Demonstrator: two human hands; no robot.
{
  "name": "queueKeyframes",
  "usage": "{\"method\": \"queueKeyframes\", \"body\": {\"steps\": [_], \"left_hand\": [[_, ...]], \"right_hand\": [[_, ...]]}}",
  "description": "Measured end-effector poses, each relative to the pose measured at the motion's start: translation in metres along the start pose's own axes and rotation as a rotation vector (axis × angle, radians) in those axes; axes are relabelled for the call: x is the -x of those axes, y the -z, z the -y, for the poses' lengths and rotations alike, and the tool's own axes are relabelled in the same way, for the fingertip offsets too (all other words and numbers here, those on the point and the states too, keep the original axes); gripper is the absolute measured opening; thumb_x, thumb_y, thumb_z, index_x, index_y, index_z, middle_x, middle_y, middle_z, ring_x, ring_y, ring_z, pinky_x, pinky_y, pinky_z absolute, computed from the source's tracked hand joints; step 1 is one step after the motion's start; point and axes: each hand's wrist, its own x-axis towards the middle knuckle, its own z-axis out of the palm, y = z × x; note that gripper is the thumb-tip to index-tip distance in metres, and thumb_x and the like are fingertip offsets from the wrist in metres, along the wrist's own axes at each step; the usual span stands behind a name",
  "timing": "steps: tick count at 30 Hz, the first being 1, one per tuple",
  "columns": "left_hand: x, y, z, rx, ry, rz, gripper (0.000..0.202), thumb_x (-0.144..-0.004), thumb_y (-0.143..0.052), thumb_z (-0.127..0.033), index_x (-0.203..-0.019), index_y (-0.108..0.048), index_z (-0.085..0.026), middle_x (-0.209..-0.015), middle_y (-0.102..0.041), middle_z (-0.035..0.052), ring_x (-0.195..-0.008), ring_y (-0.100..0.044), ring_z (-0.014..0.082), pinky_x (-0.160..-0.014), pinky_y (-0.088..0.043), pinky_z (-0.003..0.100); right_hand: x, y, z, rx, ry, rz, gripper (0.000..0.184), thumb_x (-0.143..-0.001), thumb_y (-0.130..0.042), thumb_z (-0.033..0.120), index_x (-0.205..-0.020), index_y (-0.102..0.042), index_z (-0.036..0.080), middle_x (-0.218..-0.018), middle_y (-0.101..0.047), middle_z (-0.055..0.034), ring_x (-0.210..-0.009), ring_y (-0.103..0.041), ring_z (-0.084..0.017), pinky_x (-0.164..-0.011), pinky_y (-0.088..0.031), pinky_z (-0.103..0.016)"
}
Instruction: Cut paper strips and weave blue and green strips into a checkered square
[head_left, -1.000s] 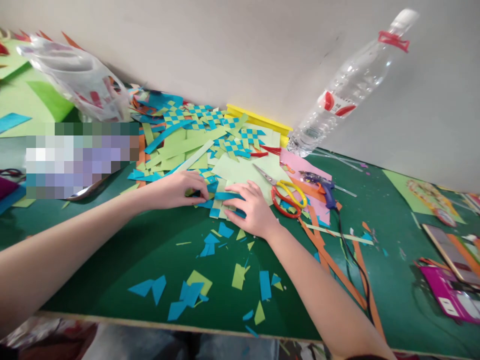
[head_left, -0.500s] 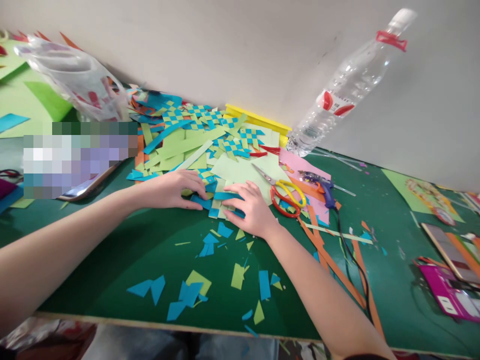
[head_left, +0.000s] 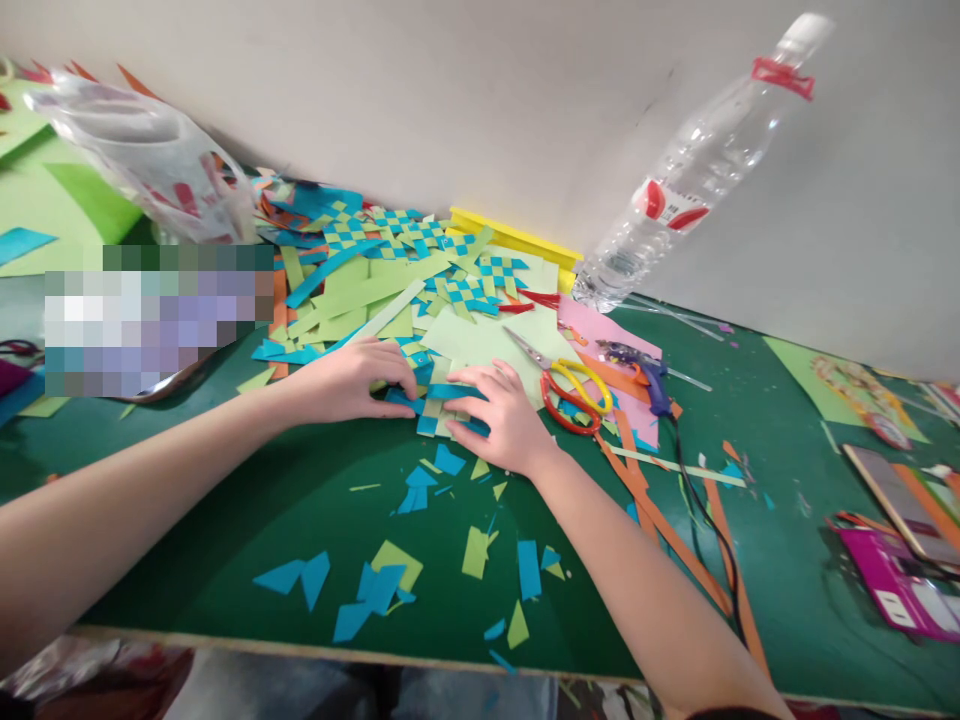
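A small woven paper mat [head_left: 437, 398] of blue and light-green strips lies on the green table [head_left: 247, 500]. My left hand [head_left: 352, 380] rests at its left side, fingers curled and pinching a blue strip [head_left: 405, 402] of the weave. My right hand [head_left: 502, 415] presses down on the mat's right side, fingers bent over the strips. Just right of that hand lie scissors [head_left: 566, 385] with red and yellow handles, blades shut.
Heaps of woven mats and loose strips [head_left: 390, 270] lie behind the hands. A clear plastic bottle [head_left: 690, 180] leans on the wall. A purple glue gun [head_left: 645, 370] with cord, orange strips [head_left: 660, 520], paper offcuts [head_left: 390, 570], a plastic bag [head_left: 150, 150] and a pink case [head_left: 892, 590] surround them.
My left hand's fingers have shifted slightly on the blue strip at the mat's left edge. The right hand stays pressed on the mat.
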Motion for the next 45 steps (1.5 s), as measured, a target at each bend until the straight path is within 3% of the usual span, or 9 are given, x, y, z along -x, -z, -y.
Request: {"method": "queueKeyframes", "body": {"steps": [7, 25, 45], "left_hand": [[-0.001, -0.001, -0.004, -0.008, -0.008, -0.017, 0.020, -0.086, -0.062, -0.042, -0.081, -0.067, -0.023, -0.091, -0.071, 0.0019, -0.087, -0.061, 0.0160, -0.082, -0.042, 0.032], [0.000, -0.003, -0.011, -0.117, -0.051, -0.063, 0.020, -0.090, -0.057, -0.037, -0.079, -0.067, -0.024, -0.088, -0.074, 0.0008, -0.087, -0.065, 0.0157, -0.084, -0.039, 0.032], [-0.001, -0.008, -0.012, -0.098, -0.072, -0.129, 0.021, -0.090, -0.058, -0.038, -0.076, -0.067, -0.024, -0.088, -0.076, -0.0012, -0.079, -0.068, 0.0132, -0.091, -0.038, 0.033]], "right_hand": [[0.000, -0.001, 0.000, 0.001, 0.002, -0.017, 0.020, -0.091, -0.053, 0.036, -0.086, -0.068, 0.024, -0.122, -0.065, -0.0041, -0.119, -0.054, -0.019, -0.115, -0.022, -0.048], [0.000, 0.001, 0.001, 0.008, 0.003, -0.001, 0.022, -0.093, -0.051, 0.036, -0.086, -0.069, 0.025, -0.117, -0.067, -0.0032, -0.116, -0.055, -0.019, -0.114, -0.022, -0.048], [-0.001, 0.000, 0.000, -0.004, 0.012, -0.007, 0.021, -0.092, -0.052, 0.035, -0.085, -0.070, 0.025, -0.114, -0.068, -0.0030, -0.114, -0.057, -0.019, -0.114, -0.023, -0.048]]}}
